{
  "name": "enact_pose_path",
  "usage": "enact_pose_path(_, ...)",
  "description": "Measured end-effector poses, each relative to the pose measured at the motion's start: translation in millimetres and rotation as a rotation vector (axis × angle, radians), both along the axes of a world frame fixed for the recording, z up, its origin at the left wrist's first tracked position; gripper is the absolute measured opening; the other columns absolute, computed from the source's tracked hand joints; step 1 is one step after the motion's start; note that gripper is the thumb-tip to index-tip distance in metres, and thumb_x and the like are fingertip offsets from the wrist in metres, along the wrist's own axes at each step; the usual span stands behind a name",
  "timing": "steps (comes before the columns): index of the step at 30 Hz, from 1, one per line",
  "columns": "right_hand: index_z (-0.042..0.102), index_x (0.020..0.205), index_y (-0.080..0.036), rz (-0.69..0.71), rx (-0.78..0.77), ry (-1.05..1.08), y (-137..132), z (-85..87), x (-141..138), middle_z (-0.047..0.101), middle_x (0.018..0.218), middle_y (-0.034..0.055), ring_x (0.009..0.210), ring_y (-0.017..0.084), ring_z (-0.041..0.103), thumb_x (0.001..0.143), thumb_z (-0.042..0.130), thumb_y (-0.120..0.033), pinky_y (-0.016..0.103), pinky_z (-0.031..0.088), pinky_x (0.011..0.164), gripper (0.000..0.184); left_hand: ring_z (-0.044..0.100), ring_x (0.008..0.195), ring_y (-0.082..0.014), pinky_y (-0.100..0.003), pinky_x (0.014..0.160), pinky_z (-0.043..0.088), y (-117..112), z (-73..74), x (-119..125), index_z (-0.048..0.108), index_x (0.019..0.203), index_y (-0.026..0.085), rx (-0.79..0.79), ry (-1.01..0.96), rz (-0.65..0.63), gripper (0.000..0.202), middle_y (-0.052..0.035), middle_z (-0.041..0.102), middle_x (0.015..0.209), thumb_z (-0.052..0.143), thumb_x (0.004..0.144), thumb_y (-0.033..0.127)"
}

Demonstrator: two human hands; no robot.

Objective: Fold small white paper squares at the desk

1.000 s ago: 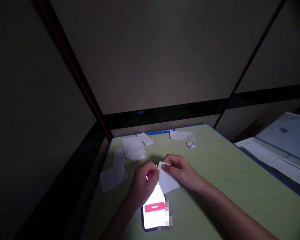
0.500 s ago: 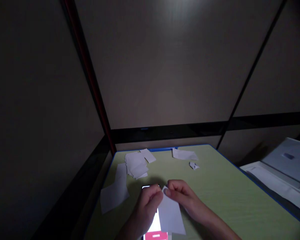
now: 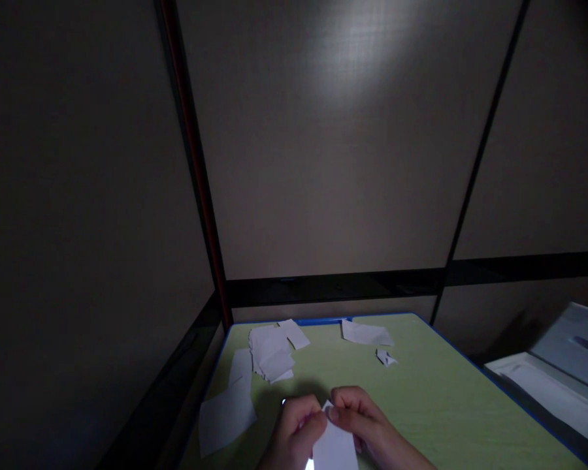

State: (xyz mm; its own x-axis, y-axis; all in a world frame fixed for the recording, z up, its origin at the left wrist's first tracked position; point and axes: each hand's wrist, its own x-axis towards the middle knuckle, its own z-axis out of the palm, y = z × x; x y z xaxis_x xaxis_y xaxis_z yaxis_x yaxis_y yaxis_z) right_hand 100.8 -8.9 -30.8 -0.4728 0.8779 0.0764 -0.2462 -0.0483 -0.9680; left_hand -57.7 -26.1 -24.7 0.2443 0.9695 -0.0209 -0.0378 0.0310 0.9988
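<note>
Between my hands, near the bottom of the view, is a white piece of paper point(image 3: 335, 447). My left hand point(image 3: 301, 424) is closed and pinches its top left corner. My right hand point(image 3: 361, 418) grips the same top edge, thumb lying over the paper. The two hands are almost touching at the knuckles. Below them the lit phone point(image 3: 310, 464) shows only as a bright sliver and a small corner; my left hand and the paper cover most of it.
On the green table point(image 3: 451, 391), a pile of paper pieces point(image 3: 270, 351) lies at the back left, with a larger sheet point(image 3: 225, 418) nearer. A flat strip of paper point(image 3: 367, 333) and a crumpled scrap point(image 3: 385, 357) lie at the back right. A white box point(image 3: 551, 391) stands beyond the right edge.
The camera view has tilted up, so the table and hands sit lower in the picture. Both hands keep their hold on the paper, and less of the phone shows.
</note>
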Motion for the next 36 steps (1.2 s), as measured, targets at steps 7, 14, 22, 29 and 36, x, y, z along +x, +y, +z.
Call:
enact_pose_path(7,0.054,0.066,-0.014,-0.02,-0.066,-0.102,-3.9,6.3,-2.5,0.037,0.052,-0.0057,0.047,0.007,0.031,0.065,0.062,-0.048,0.018,0.02,0.042,0.035,0.051,0.066,-0.0157,-0.027,0.061,0.037,-5.3,1.4,2.9,0.056,0.07,0.017,-0.117,-0.059,-0.005,0.012,0.001,0.054,0.062,0.056,0.068,0.029)
enact_pose_path(14,0.051,0.055,-0.014,0.01,-0.073,-0.136,-0.9,3.0,-2.9,0.037,0.048,-0.0055,0.045,0.006,0.029,0.062,0.057,-0.031,0.019,0.018,0.042,0.019,0.049,0.068,-0.0155,-0.026,0.063,0.036,-15.6,23.4,2.0,0.055,0.07,0.018,-0.157,0.02,0.005,0.006,0.0019,0.05,0.064,0.054,0.069,0.023)
enact_pose_path(22,0.045,0.046,-0.015,-0.039,0.01,-0.132,-3.1,7.4,-5.4,0.033,0.044,-0.006,0.044,0.006,0.027,0.061,0.051,-0.026,0.019,0.019,0.042,0.019,0.042,0.065,-0.0128,-0.024,0.06,0.033,-10.1,14.5,0.7,0.05,0.07,0.017,-0.057,0.093,-0.068,0.013,0.0033,0.04,0.062,0.053,0.071,0.03)
enact_pose_path(29,0.05,0.058,-0.015,0.032,0.078,-0.14,-3.6,12.2,-4.5,0.035,0.048,-0.006,0.044,0.006,0.029,0.074,0.056,-0.04,0.02,0.02,0.042,0.031,0.036,0.058,-0.0111,-0.022,0.053,0.029,-3.0,5.1,1.7,0.044,0.061,0.017,0.026,0.03,0.01,0.024,0.0038,0.036,0.058,0.053,0.071,0.037)
enact_pose_path(36,0.047,0.054,-0.015,0.072,0.068,-0.115,-3.5,10.8,-5.0,0.034,0.044,-0.0071,0.04,0.005,0.027,0.076,0.055,-0.049,0.021,0.017,0.039,0.042,0.037,0.055,-0.01,-0.02,0.05,0.029,-2.8,3.8,1.8,0.045,0.063,0.017,-0.033,-0.029,0.066,0.021,0.0044,0.038,0.056,0.054,0.069,0.036)
